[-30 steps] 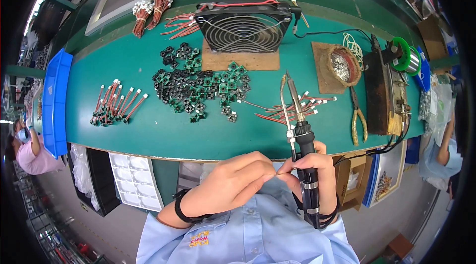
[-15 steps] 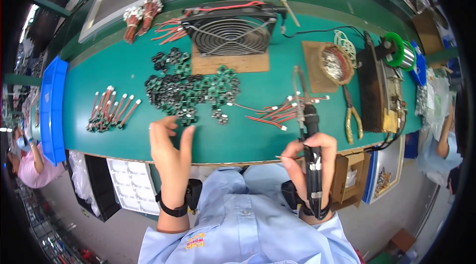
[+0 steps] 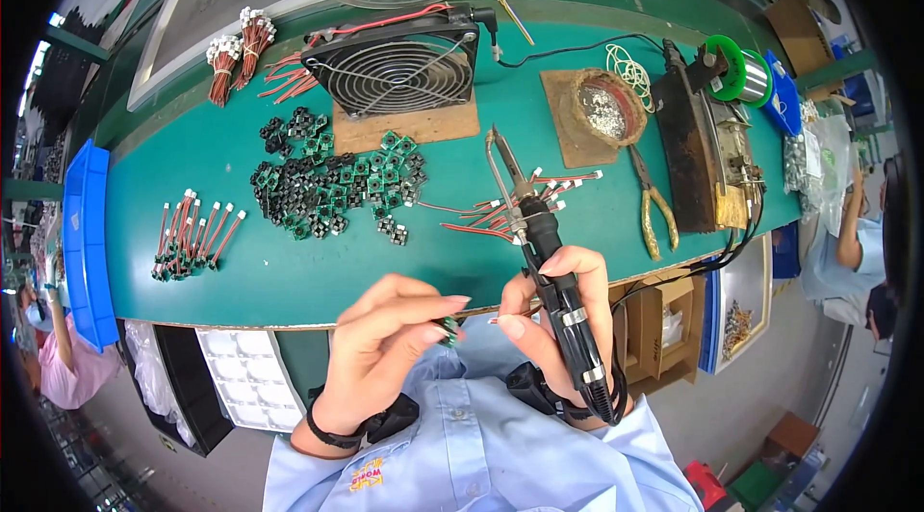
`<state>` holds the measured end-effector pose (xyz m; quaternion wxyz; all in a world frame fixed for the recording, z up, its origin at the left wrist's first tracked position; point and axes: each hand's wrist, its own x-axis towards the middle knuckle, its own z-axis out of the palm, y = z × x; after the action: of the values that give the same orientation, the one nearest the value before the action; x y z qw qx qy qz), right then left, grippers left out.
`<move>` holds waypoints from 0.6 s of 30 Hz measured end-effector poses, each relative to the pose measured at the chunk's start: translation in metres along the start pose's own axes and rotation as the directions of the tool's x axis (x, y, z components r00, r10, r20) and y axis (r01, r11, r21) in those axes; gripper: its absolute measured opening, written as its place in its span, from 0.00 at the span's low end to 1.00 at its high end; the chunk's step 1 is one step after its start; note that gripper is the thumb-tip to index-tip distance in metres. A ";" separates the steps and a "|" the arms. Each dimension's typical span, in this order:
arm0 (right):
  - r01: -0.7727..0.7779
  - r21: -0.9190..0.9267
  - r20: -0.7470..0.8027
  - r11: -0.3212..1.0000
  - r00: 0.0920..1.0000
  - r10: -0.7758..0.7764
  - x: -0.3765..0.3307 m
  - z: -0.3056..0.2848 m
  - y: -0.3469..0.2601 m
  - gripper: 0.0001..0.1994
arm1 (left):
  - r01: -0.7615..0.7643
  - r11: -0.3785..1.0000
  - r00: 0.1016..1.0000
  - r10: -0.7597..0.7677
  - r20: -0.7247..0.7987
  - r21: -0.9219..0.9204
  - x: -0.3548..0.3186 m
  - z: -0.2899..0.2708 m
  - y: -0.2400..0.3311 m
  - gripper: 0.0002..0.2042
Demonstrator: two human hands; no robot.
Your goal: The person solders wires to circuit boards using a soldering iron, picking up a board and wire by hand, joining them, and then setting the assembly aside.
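Green matting is covering the workbench [image 3: 289, 271] we are leaning over, and we are placing everything against the fan [image 3: 395, 69] standing at its back. Just in front of the fan a heap of small green parts [image 3: 332, 187] is lying. To the fan's right a solder pot [image 3: 604, 108] is sitting on its board, with yellow-handled pliers [image 3: 654, 199] nearer us. Far to the fan's left a bundle of red leads [image 3: 192, 233] is resting, and more loose leads [image 3: 525, 199] are lying in front of it, to the right.

Well in front of the fan, off the bench edge, our right hand [image 3: 553, 320] is gripping the soldering iron [image 3: 549, 262] by its black handle, tip pointing towards the fan, while thumb and forefinger are pinching a thin lead end. Our left hand [image 3: 385, 339] is curling inward, fingertips nipping one small green part [image 3: 449, 329] just beside the right thumb.

That part is looking light, stiff and easily dropped; we judge its edges the safest hold. The iron is rigid, probably hot forward of the grip.
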<state>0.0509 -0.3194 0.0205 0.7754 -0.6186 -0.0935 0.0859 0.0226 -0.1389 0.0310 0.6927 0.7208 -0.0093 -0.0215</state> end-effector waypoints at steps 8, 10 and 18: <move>0.015 0.030 0.075 0.999 0.997 -0.017 -0.001 0.008 -0.008 0.26 | 0.209 0.834 0.978 -0.177 0.111 -0.511 0.000 0.009 -0.002 0.10; 0.036 0.035 0.108 0.999 0.993 -0.040 0.001 0.010 -0.009 0.25 | 0.203 0.805 0.979 -0.155 0.131 -0.558 -0.001 0.006 -0.007 0.10; 0.175 -0.157 0.179 0.972 0.973 -0.147 0.004 0.014 -0.009 0.24 | 0.298 0.681 0.953 -0.175 0.246 -0.669 -0.002 0.002 -0.012 0.09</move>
<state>0.0515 -0.3073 0.0324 0.7132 -0.6641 -0.2147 0.0653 0.0205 -0.1407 0.0188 0.9015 0.3957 0.0366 -0.1713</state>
